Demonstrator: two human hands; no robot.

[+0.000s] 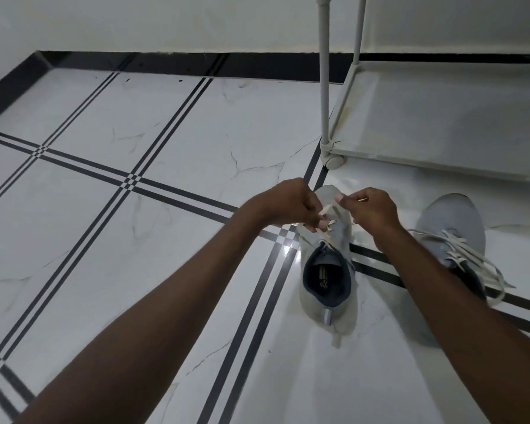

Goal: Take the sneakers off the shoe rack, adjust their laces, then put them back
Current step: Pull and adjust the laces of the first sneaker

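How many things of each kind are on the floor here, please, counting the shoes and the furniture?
Sneakers: 2, one under the hands, one to its right
Shoe rack: 1
Total: 3

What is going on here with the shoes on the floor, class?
A person is crouched over a grey sneaker standing on the tiled floor. Both hands work its white lace: the left hand and the right hand each pinch a part of it above the front of the shoe. The second sneaker sits to the right on the floor, its laces lying loose. The white shoe rack stands just behind; its bottom shelf holds nothing. Neither shoe has gone back yet.
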